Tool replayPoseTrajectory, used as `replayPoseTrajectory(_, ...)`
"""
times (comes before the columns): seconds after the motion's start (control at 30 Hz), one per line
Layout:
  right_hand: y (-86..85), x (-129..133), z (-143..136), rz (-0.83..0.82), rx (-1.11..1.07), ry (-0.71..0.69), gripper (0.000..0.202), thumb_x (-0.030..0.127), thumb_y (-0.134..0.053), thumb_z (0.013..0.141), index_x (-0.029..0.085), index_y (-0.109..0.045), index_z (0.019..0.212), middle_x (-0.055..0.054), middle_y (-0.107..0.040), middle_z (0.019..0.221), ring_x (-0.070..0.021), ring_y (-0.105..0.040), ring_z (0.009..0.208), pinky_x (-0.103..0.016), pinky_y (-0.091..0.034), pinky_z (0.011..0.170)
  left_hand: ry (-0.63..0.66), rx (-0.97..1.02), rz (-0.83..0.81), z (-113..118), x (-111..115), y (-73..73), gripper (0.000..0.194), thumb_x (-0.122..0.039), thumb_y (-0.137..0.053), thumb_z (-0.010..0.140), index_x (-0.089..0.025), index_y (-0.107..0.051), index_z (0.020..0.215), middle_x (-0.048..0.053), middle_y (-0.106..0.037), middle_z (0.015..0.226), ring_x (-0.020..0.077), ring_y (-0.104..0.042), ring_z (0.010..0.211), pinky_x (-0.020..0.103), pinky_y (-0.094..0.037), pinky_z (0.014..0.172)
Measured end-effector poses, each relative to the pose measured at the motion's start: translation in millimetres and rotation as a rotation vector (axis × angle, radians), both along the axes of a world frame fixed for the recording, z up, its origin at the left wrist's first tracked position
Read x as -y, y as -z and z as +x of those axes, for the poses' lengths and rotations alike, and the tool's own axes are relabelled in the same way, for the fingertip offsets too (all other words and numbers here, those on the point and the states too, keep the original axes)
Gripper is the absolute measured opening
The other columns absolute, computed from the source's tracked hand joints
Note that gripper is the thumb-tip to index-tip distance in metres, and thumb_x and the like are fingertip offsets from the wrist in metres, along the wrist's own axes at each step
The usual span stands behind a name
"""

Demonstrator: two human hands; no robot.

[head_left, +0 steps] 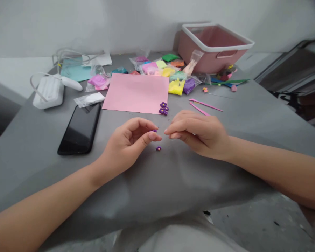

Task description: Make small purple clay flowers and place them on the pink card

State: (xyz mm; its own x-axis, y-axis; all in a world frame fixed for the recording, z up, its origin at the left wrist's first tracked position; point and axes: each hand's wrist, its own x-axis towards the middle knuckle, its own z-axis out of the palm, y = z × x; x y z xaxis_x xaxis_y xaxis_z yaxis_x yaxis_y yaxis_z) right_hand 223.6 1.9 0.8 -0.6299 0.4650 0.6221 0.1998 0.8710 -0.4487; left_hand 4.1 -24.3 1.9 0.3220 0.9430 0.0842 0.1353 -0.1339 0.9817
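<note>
Between thumb and forefinger, my left hand (pixel 127 141) pinches a small piece of purple clay (pixel 154 131). Just to its right, my right hand (pixel 202 133) is closed, thumb and fingertips pressed together; whether anything tiny is in them is too small to tell. The two hands are a short gap apart. On the grey table below that gap lies a tiny purple clay flower (pixel 159 148) with a light centre. Several more purple flowers (pixel 163 111) with yellow centres sit at the near right corner of a pink paper sheet (pixel 136 92).
Left of my hands lies a black phone (pixel 80 129), with a white power strip (pixel 49 90) behind it. Bags of coloured clay (pixel 176 86) line the back, beside a pink basket (pixel 212 57). Pink clay tools (pixel 207 105) lie beyond my right hand.
</note>
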Motion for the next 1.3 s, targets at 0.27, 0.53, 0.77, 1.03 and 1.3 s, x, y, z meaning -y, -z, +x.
replayPoseTrajectory(0.27, 3.2, -3.3, 3.4, -0.007, 0.006, 0.004, 0.005, 0.024, -0.065, 0.091, 0.019, -0.066, 0.090, -0.003, -0.067, 0.078, -0.0132, -0.062, 0.075, -0.027, -0.053, 0.070, 0.004, -0.052, 0.050, -2.1, 0.5, -2.5, 0.018, -0.032, -0.063, 0.091, -0.020, -0.070, 0.102, 0.004, -0.077, 0.083, 0.0169, -0.074, 0.081, 0.026, -0.058, 0.076)
replayPoseTrajectory(0.53, 3.9, -2.1, 2.0, 0.002, -0.017, 0.009, 0.006, 0.023, -0.066, 0.090, 0.019, -0.070, 0.093, -0.004, -0.069, 0.079, -0.0136, -0.065, 0.074, -0.027, -0.056, 0.069, -0.034, -0.091, 0.023, -1.5, -0.1, -5.1, 0.019, -0.034, -0.063, 0.090, -0.019, -0.073, 0.098, 0.002, -0.076, 0.075, 0.0154, -0.072, 0.073, 0.025, -0.057, 0.073)
replayPoseTrajectory(0.77, 4.8, -2.5, 4.1, -0.090, 0.070, 0.017, 0.011, 0.020, -0.062, 0.093, 0.020, -0.072, 0.098, -0.003, -0.075, 0.082, -0.0116, -0.069, 0.074, -0.023, -0.054, 0.070, -0.054, -0.105, 0.030, -2.9, -1.0, -4.4, 0.024, -0.038, -0.063, 0.090, -0.019, -0.073, 0.100, 0.002, -0.075, 0.074, 0.0153, -0.071, 0.073, 0.024, -0.055, 0.072)
replayPoseTrajectory(1.03, 3.0, -2.6, 4.8, -0.208, 0.068, 0.025, 0.008, 0.022, -0.065, 0.090, 0.019, -0.072, 0.093, -0.001, -0.076, 0.084, -0.0115, -0.070, 0.074, -0.022, -0.053, 0.065, -0.063, -0.111, 0.000, -3.2, 0.3, -6.4, 0.025, -0.036, -0.063, 0.090, -0.017, -0.073, 0.101, 0.002, -0.075, 0.074, 0.0145, -0.070, 0.073, 0.023, -0.054, 0.071)
replayPoseTrajectory(1.3, 1.1, -1.2, 5.3, -0.218, 0.049, 0.012, 0.011, 0.021, -0.063, 0.092, 0.020, -0.073, 0.098, -0.002, -0.077, 0.090, -0.0125, -0.072, 0.079, -0.023, -0.057, 0.071, -0.069, -0.084, 0.012, -3.1, -0.3, -5.7, 0.023, -0.035, -0.063, 0.090, -0.017, -0.072, 0.100, 0.002, -0.075, 0.073, 0.0141, -0.070, 0.072, 0.023, -0.054, 0.070)
